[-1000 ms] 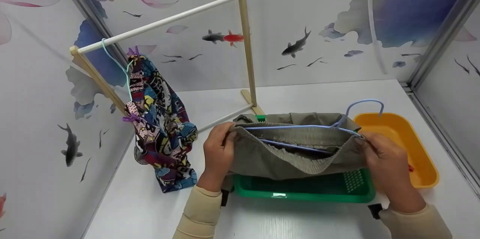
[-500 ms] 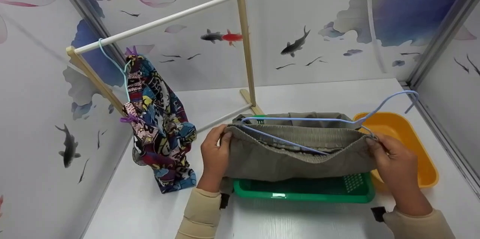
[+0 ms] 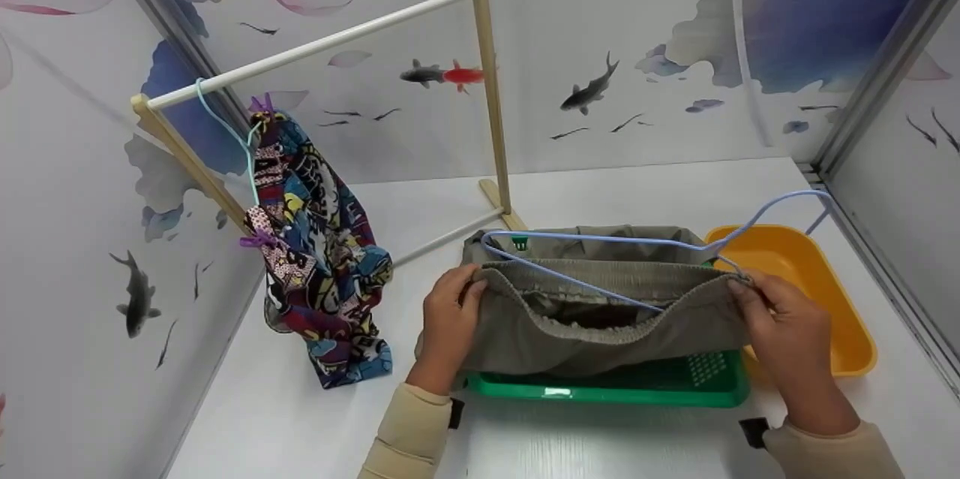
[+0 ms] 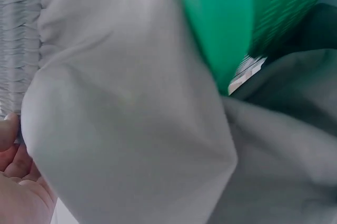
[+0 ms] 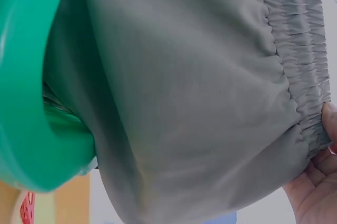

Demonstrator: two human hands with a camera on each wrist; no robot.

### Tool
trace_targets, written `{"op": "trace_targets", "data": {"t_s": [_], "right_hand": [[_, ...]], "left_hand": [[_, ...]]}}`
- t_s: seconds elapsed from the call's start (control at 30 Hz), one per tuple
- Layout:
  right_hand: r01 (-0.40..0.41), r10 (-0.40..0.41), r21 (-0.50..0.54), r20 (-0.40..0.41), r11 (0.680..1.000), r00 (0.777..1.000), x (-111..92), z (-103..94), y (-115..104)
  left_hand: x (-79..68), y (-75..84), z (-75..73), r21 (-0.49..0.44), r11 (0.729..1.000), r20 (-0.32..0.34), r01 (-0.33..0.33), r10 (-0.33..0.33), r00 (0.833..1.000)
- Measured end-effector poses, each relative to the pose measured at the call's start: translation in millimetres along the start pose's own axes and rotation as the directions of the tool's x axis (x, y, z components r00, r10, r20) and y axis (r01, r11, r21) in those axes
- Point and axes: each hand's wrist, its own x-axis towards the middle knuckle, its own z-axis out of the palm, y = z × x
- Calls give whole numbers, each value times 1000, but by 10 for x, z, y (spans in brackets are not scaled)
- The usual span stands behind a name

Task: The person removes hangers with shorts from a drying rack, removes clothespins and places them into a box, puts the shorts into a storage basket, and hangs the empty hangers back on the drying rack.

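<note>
Olive-grey woven-cloth garment is held spread between the fingers, over a green perforated plastic basket. Gathered elastic waistband is pinched at one end by the left hand, at the other by the right hand. Thin, smooth blue hanger is seated partly inside, one shoulder reaching the right fingertips; whether also gripped can't be told. Cloth judged light, limp, not fragile; best gripped at the waistband's stretchy ends. Hanger probably stiff, slippery.
</note>
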Motion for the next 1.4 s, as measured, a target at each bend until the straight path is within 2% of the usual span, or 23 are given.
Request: {"op": "trace_targets", "data": {"t_s": [0.17,0.33,0.4,0.5,0.63,0.73,0.93,1.1,1.3,1.4], "right_hand": [[1,0,-31,33,1000,999,-24,40,-29],[14,-11,-54,51,998,999,-53,86,-36],[38,-35,-50,51,998,998,-55,107,-34],[66,-64,-48,56,997,996,-62,146,-33],[109,-106,-35,60,993,993,-80,185,-19],[138,-135,-37,57,990,989,-96,204,-17],[187,-182,-78,67,979,981,-109,242,-30],[188,-181,-112,76,976,981,-112,264,-26],[203,-193,-115,90,972,977,-107,287,-35],[200,-188,-111,107,974,976,-108,301,-49]], "left_hand": [[-56,19,38,39,999,69,-7,4,998],[-102,28,41,87,995,134,37,-49,990],[-114,26,41,115,992,176,55,-75,982],[-134,25,37,164,981,265,100,-142,954],[-156,22,34,244,960,377,139,-225,898],[-168,15,40,291,951,422,105,-226,878],[-203,6,79,341,939,460,34,-198,866],[-222,-3,116,366,931,489,16,-207,848],[-222,-6,134,365,931,520,-7,-198,831],[-219,-7,148,368,929,541,-19,-198,818]]}}
